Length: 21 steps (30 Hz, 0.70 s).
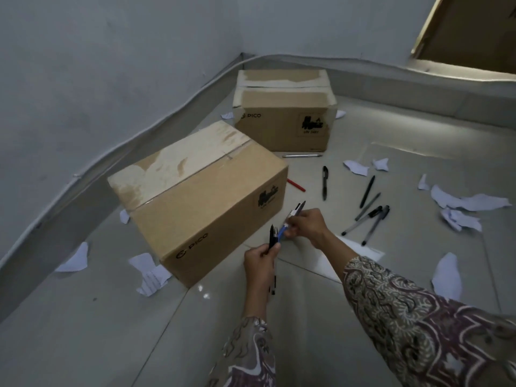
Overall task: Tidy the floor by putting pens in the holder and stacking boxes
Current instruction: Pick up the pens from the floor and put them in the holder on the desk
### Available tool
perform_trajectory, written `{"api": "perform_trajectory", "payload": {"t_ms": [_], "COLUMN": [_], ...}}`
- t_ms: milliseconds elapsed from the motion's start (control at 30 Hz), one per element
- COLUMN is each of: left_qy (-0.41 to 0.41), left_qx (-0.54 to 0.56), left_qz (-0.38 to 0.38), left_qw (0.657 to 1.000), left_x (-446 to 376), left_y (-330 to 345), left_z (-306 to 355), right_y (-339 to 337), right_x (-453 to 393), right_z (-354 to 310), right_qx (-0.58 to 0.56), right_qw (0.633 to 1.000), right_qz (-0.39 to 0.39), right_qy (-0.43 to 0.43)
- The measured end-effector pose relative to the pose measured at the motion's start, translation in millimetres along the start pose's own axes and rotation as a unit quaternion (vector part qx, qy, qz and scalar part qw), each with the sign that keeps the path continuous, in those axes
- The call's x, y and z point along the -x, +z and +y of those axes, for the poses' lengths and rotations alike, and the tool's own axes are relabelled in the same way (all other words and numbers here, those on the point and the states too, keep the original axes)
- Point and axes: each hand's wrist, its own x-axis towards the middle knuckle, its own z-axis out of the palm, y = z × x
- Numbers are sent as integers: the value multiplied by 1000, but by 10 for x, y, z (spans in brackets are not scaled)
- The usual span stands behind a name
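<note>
Both hands' fingers clenched on pens: left hand (261,259) black pens (271,236), right hand (307,223) blue pen (282,229).

Both hands (282,241) closed, nearly touching

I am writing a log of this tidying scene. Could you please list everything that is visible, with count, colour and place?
near box: one, brown, floor centre-left
far box: one, brown, by the corner, not stacked
silver pen: one, before the far box
red pen: one, partly behind the near box
loose pens: about six, black or grey, floor right
paper scraps: many, white, scattered
paper sheet: one, white, under the right arm
left hand: grips dark pens
right hand: grips a blue pen and others
</note>
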Motion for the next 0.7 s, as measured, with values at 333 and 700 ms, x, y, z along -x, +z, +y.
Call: {"api": "perform_trajectory", "payload": {"t_ms": [333, 700], "left_qy": [45, 76], "left_qx": [-127, -180], "left_qz": [-114, -144], "left_qw": [984, 970], "left_x": [-599, -239], "left_y": [417, 873], "left_z": [505, 2143], "right_y": [-539, -1263], "right_x": [-341, 227], "right_z": [-286, -1823], "right_qx": [107, 120], "right_qw": [991, 985], "right_qz": [-27, -92], "right_qy": [-78, -80]}}
